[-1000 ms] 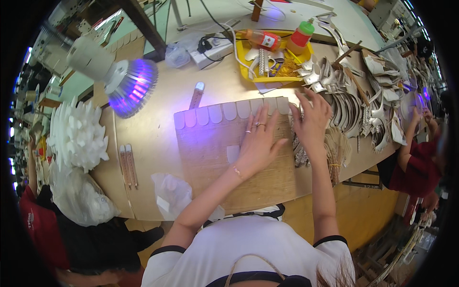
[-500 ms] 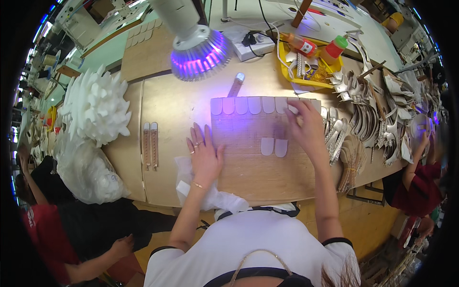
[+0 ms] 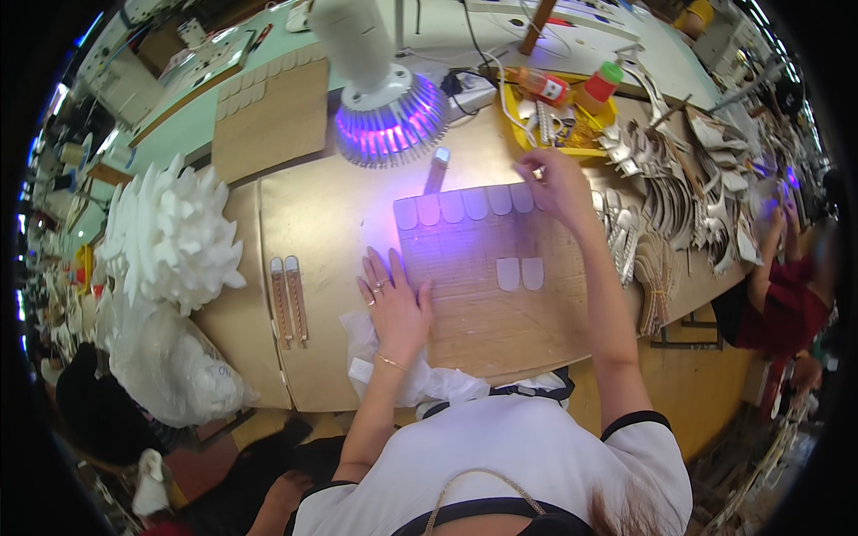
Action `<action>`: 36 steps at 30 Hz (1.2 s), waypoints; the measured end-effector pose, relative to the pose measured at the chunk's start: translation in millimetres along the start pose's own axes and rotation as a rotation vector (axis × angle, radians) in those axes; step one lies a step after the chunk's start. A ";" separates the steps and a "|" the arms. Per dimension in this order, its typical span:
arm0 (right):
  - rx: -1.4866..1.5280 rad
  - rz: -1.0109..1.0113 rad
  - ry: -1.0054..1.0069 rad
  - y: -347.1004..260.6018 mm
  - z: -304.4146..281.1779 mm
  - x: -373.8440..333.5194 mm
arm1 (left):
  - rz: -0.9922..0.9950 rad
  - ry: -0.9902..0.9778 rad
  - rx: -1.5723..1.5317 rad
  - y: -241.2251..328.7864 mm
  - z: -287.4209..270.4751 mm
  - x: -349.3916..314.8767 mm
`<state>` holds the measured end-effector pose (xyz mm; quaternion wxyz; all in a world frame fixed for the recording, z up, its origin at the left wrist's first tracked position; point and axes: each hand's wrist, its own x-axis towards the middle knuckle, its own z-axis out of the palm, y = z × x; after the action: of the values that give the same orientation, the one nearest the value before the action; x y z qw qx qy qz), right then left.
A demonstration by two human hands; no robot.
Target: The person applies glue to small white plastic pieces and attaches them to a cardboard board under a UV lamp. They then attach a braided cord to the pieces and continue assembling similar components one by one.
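My left hand lies flat with fingers spread, at the left edge of a brown cardboard sheet. Along the sheet's far edge runs a row of pale round-ended tabs. Two more such tabs lie side by side near its middle. Over the row's right end, my right hand has thumb and fingertips pinched together; what is between them is too small to make out, and the hand covers that end of the row. A brown strap with a pale tip lies just beyond the sheet.
A lamp with purple light hangs over the table. Two straps lie at left, near white foam pieces. A yellow tray holds bottles. Stacked strap pieces crowd the right. Another cardboard sheet with tabs lies far left.
My right hand has moved toward the sheet's far edge, its fingers more curled. My left hand stays flat beside the sheet. The whole view has tilted a little.
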<state>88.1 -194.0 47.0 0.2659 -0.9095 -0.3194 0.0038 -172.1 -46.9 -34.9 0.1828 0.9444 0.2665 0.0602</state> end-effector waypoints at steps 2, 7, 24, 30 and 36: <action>0.016 0.063 0.061 21.7 -25.7 -15.5 | 0.016 -0.031 -0.040 -3.6 -6.3 1.2; 0.095 0.277 0.124 53.0 -74.8 -74.5 | -0.007 -0.010 -0.427 -12.2 -41.2 0.2; 0.271 -0.451 -0.587 -122.3 24.2 -164.7 | -0.275 0.185 -0.464 -48.2 -92.9 -85.0; 0.541 -0.242 -0.781 -127.2 23.7 -160.1 | -0.165 0.259 -0.305 -39.2 -112.1 -75.2; 1.103 -0.064 -0.705 -137.9 21.7 -161.6 | 0.068 -0.199 -0.734 2.1 -152.1 -87.9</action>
<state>-124.3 -187.5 69.1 0.5726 -0.5741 -0.3654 0.4571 -278.0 -47.1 105.3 0.5316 0.8258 0.1765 0.0655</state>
